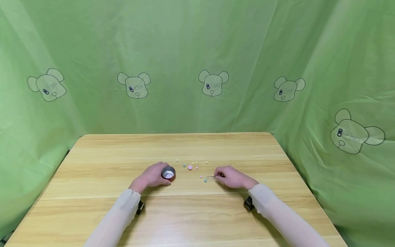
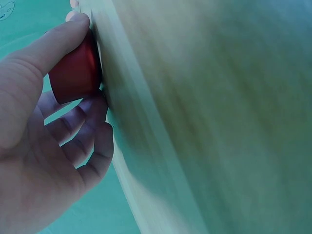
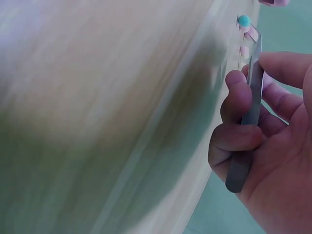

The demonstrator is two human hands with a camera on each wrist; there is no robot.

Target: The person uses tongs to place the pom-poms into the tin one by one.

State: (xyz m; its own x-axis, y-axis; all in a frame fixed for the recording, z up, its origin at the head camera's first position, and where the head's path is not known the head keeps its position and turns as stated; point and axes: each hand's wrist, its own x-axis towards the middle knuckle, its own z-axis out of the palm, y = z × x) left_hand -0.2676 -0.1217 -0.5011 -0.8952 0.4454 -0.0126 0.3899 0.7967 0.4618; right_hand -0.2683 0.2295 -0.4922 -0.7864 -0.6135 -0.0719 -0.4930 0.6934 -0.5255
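My left hand (image 1: 153,175) holds a small round red tin (image 1: 168,174) between thumb and fingers; its silvery inside faces up. In the left wrist view the tin's red side (image 2: 75,70) stands at the table surface. My right hand (image 1: 232,177) grips metal tweezers (image 3: 254,97), thumb on one side and curled fingers on the other. The bent tweezer tips point left, close beside a teal bead (image 1: 205,180) and a small pink bead (image 1: 201,177). A larger pink ball (image 1: 190,167) lies between the two hands.
Several small beads lie scattered behind the hands, among them a yellow bead (image 1: 206,162), a blue bead (image 1: 184,165) and a pale bead (image 1: 177,160). The wooden table (image 1: 191,219) carries everything. A green curtain (image 1: 172,41) with printed bear heads hangs behind and at the sides.
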